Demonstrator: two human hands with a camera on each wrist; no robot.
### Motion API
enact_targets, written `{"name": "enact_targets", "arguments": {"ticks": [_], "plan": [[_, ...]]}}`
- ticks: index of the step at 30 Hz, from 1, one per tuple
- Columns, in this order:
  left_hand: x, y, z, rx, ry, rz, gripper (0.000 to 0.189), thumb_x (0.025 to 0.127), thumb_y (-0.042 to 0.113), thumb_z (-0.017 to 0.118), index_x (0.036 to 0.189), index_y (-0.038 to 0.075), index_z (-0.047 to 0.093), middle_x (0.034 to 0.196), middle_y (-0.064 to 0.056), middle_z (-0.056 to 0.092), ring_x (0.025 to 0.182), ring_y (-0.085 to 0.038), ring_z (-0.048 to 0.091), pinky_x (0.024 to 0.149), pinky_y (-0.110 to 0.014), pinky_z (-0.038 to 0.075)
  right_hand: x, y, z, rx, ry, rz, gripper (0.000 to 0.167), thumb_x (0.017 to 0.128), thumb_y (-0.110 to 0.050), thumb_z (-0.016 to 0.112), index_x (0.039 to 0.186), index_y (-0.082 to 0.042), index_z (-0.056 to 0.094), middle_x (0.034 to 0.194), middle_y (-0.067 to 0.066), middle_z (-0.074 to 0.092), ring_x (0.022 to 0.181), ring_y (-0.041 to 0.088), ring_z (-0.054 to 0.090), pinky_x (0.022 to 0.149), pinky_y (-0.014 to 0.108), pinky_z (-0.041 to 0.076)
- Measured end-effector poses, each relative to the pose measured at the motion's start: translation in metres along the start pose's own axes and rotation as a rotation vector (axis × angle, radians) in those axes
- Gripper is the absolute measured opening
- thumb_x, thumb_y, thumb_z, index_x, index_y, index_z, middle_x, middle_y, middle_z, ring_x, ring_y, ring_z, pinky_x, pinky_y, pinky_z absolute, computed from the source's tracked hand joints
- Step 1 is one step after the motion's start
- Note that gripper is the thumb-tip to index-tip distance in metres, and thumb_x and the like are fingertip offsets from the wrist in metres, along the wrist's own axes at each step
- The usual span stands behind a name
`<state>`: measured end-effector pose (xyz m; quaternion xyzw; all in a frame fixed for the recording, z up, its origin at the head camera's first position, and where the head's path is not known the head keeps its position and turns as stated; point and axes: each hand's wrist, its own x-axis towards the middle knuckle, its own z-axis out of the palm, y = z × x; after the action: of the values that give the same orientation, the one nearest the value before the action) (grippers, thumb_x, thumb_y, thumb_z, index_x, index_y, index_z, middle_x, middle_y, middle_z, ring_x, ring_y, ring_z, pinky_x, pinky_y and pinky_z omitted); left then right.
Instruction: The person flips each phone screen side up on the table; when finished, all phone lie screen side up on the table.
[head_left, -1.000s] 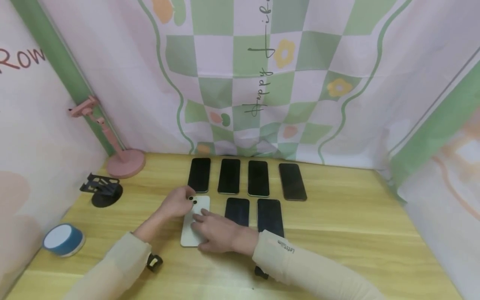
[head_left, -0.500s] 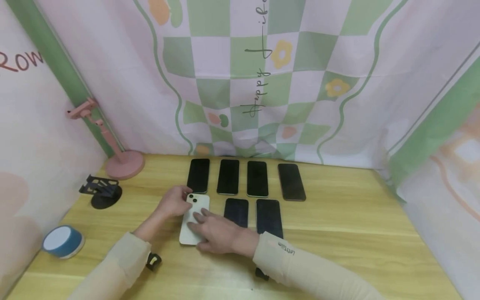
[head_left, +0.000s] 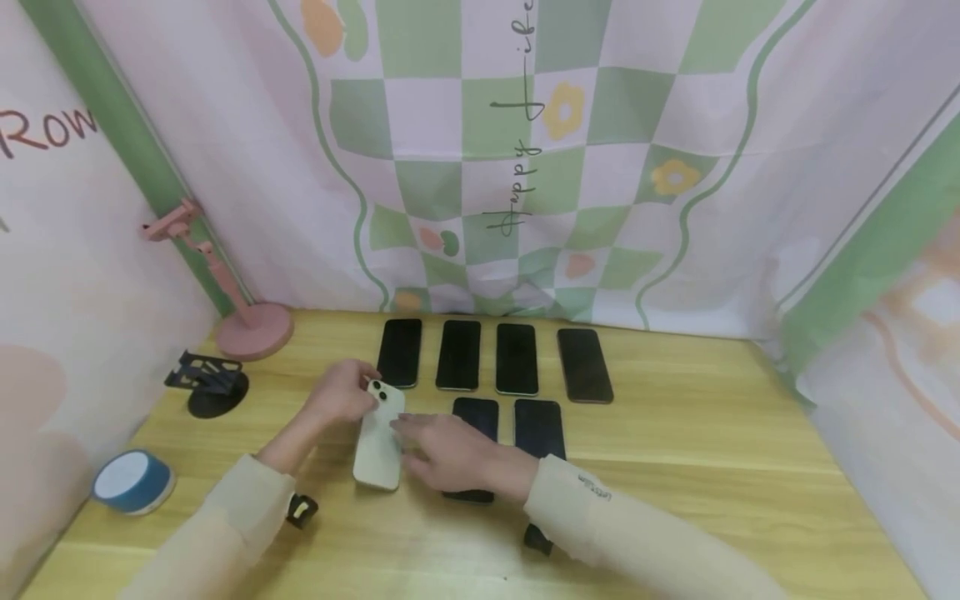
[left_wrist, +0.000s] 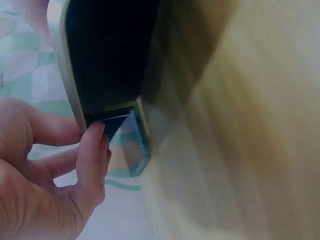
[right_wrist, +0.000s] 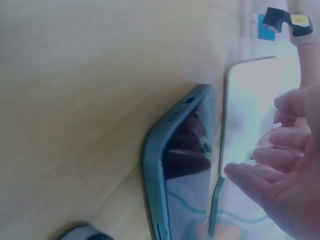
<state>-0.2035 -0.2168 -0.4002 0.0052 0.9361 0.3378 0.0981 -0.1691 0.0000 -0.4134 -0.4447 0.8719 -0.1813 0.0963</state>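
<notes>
A white phone (head_left: 379, 446) is back side up at the left of the front row, its twin cameras at the top. My left hand (head_left: 343, 392) pinches its upper left corner between thumb and fingers. In the left wrist view the phone's dark screen (left_wrist: 112, 55) faces the wooden table at a slant, lifted along one side. My right hand (head_left: 450, 454) is at the phone's right edge, fingers extended and relaxed. Partly under that hand in the head view lies a black-screened phone (head_left: 476, 415); the right wrist view shows its teal frame (right_wrist: 157, 175).
Another dark phone (head_left: 538, 425) lies partly behind the right sleeve. Several dark phones (head_left: 459, 355) form a back row near the curtain (head_left: 495, 183). At the left stand a pink stand (head_left: 253, 330), a black phone holder (head_left: 216, 392) and a blue-white round object (head_left: 135, 482).
The white phone has shifted a little left, turned slightly and tipped with the left hand. My right hand has slid right, off the phone's back to its edge.
</notes>
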Motion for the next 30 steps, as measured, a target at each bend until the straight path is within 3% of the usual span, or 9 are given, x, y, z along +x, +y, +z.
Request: {"name": "enact_targets", "arguments": {"ticks": [3,5,9,12,15,17,20,25,30], "plan": [[0.0,0.009,-0.006,0.103,-0.023,0.001,0.059,0.071,-0.005,0.061,0.129,-0.01,0.064,0.104,-0.023,0.073,0.073,-0.021,0.065,0.061,-0.026,0.052,-0.004,0.001,-0.007,0.178,-0.002,0.103,0.048,0.103,-0.017,0.056,0.148,-0.001,0.054,0.116,0.021,0.077,0.06,0.008,0.059,0.064,0.022,0.055],[0.001,0.017,-0.008,0.193,-0.046,0.01,0.058,0.07,-0.005,0.058,0.128,-0.01,0.065,0.111,-0.023,0.074,0.073,-0.02,0.064,0.061,-0.026,0.051,-0.007,0.0,-0.01,0.281,-0.013,0.192,0.048,0.102,-0.018,0.055,0.147,-0.002,0.056,0.112,0.021,0.078,0.049,0.01,0.046,0.056,0.024,0.048],[0.005,0.035,-0.009,0.331,-0.095,0.046,0.03,0.071,-0.005,0.054,0.095,-0.005,0.072,0.092,-0.017,0.076,0.06,-0.015,0.054,0.051,-0.023,0.042,-0.012,-0.003,-0.013,0.487,-0.018,0.337,0.047,0.101,-0.022,0.057,0.144,-0.004,0.059,0.137,0.016,0.071,0.09,0.025,0.076,0.085,0.038,0.061],[0.007,0.045,-0.006,0.373,-0.111,0.075,0.019,0.069,-0.005,0.051,0.059,0.011,0.049,0.054,0.002,0.045,0.048,-0.008,0.029,0.044,-0.02,0.024,-0.014,-0.004,-0.012,0.746,-0.005,0.411,0.049,0.1,-0.02,0.058,0.146,-0.002,0.057,0.137,0.019,0.069,0.11,0.032,0.075,0.098,0.044,0.061],[0.009,0.051,-0.004,0.365,-0.129,0.074,0.013,0.07,-0.005,0.052,0.067,0.005,0.061,0.056,0.001,0.052,0.05,-0.009,0.031,0.048,-0.021,0.039,-0.016,-0.004,-0.009,0.955,0.028,0.467,0.052,0.098,-0.015,0.061,0.147,0.0,0.054,0.136,0.024,0.068,0.1,0.034,0.076,0.089,0.044,0.065],[0.01,0.052,-0.002,0.347,-0.134,0.079,0.026,0.073,-0.002,0.058,0.095,-0.003,0.073,0.08,-0.008,0.073,0.061,-0.013,0.05,0.063,-0.029,0.058,-0.016,-0.005,-0.005,1.02,0.052,0.487,0.053,0.097,-0.012,0.062,0.148,0.001,0.053,0.136,0.025,0.067,0.101,0.032,0.076,0.088,0.043,0.065],[0.012,0.049,0.001,0.296,-0.134,0.103,0.047,0.082,0.006,0.068,0.127,-0.007,0.066,0.111,-0.018,0.076,0.081,-0.021,0.065,0.089,-0.042,0.062,-0.016,-0.009,0.002,1.081,0.094,0.498,0.053,0.097,-0.011,0.064,0.147,0.002,0.052,0.135,0.026,0.067,0.104,0.035,0.076,0.088,0.046,0.065],[0.014,0.041,0.014,0.183,-0.143,0.152,0.046,0.093,0.021,0.073,0.13,-0.004,0.063,0.078,-0.007,0.07,0.067,-0.015,0.066,0.068,-0.03,0.054,-0.018,-0.013,0.009,1.16,0.166,0.494,0.053,0.098,-0.01,0.068,0.147,0.001,0.052,0.132,0.026,0.069,0.102,0.037,0.077,0.087,0.046,0.065],[0.013,0.037,0.023,0.094,-0.128,0.161,0.043,0.096,0.023,0.072,0.131,-0.001,0.064,0.07,-0.006,0.068,0.055,-0.014,0.067,0.055,-0.027,0.049,-0.018,-0.013,0.011,1.135,0.257,0.518,0.048,0.094,-0.004,0.071,0.14,0.002,0.058,0.123,0.025,0.073,0.097,0.032,0.079,0.08,0.039,0.067]]}}
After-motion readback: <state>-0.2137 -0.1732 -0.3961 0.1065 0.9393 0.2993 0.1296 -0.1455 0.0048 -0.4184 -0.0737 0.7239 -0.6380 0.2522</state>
